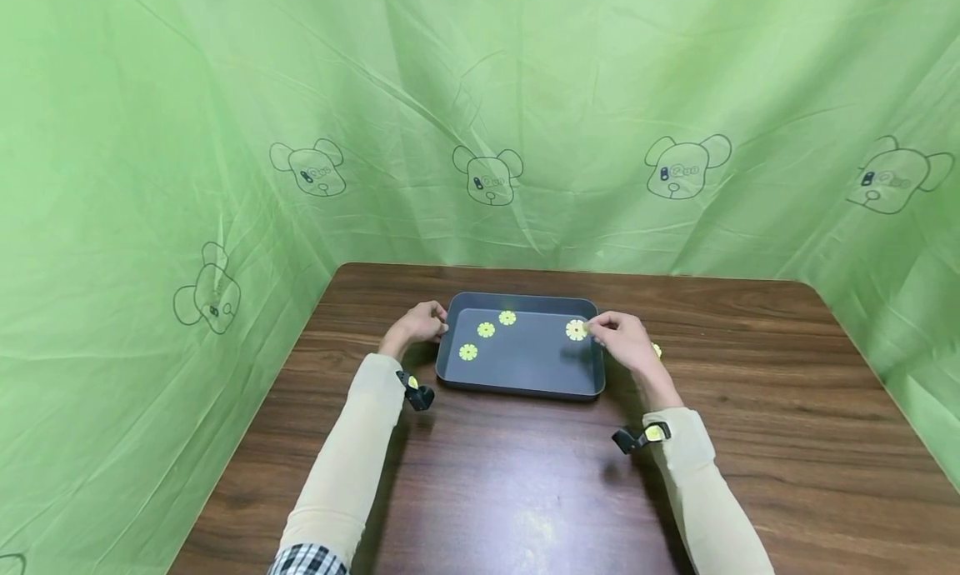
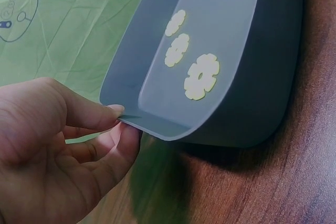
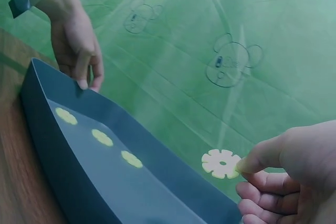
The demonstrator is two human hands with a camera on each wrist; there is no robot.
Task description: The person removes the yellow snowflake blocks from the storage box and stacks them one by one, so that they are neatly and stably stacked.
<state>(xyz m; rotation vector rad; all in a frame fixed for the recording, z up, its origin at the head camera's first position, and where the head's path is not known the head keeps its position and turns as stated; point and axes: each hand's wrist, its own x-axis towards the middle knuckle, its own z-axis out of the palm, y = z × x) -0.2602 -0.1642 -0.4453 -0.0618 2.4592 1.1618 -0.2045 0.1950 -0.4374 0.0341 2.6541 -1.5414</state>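
A dark grey rectangular baking tray (image 1: 536,358) lies on the table. My left hand (image 1: 422,322) pinches its left rim between thumb and fingers, as the left wrist view shows closely. Three yellow flower-shaped discs, notched round the edge with a hole in the middle, lie in the tray's left part: a front one (image 1: 468,352), a middle one (image 1: 486,330) and a back one (image 1: 507,317). Over the tray's right end my right hand (image 1: 621,335) pinches another flower-shaped disc (image 3: 220,163) by its edge, between thumb and fingertips, held up above the tray.
Partly hidden behind the right hand, another yellow piece (image 1: 657,350) lies on the table to the right of the tray. The brown wooden table (image 1: 750,392) reaches back to a green cloth backdrop (image 1: 585,92) printed with bear faces. Each wrist carries a strapped camera.
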